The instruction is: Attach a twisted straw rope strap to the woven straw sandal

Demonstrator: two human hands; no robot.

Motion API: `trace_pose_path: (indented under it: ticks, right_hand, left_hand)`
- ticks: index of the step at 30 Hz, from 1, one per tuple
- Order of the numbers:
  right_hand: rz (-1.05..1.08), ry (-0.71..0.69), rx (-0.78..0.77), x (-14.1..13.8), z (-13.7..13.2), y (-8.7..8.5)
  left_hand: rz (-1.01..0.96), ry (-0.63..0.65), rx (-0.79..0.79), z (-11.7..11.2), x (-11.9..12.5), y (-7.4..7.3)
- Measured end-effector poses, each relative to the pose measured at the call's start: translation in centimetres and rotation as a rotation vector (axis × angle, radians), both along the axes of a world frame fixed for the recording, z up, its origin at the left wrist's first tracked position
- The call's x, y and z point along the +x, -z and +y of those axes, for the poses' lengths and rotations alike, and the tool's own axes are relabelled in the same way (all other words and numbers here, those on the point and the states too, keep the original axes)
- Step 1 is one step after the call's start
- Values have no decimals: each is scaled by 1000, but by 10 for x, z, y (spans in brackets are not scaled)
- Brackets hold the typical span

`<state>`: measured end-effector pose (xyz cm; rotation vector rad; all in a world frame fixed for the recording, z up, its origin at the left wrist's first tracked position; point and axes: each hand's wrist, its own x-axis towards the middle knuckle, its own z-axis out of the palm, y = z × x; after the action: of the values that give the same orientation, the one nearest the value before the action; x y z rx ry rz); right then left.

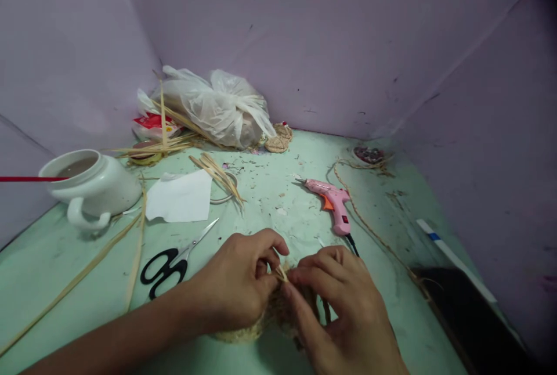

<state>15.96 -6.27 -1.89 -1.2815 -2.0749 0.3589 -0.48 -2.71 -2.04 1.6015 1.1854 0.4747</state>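
Note:
My left hand (238,283) and my right hand (348,296) meet near the front of the table, fingertips almost touching. Both are closed in a pinch around a thin pale straw strip (282,274). Under the fingers lies a straw-coloured, rough-textured piece (241,333), mostly hidden by my hands. Black-handled scissors (180,262) rest to the left of my left wrist, blades pointing away. Beyond my right hand, a pink glue gun (333,198) lies on its side, its tip toward the left.
At left stands a white mug-like pot (117,183) with brownish liquid and a red stick. White paper (180,198), loose straw strips (220,177) and a tied plastic bag (217,105) lie behind. At right are twine (369,227) and a dark flat object (470,317).

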Motion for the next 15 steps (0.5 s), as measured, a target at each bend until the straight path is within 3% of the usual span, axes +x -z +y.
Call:
trace_pose_path:
  ticks: [9,15]
  right_hand:
    - [331,174,-232,5,3,10]
    - [236,207,-209,1,3,10]
  left_hand:
    - [-122,-186,-434,19,0,3]
    - [111,-105,-355,18,-1,1]
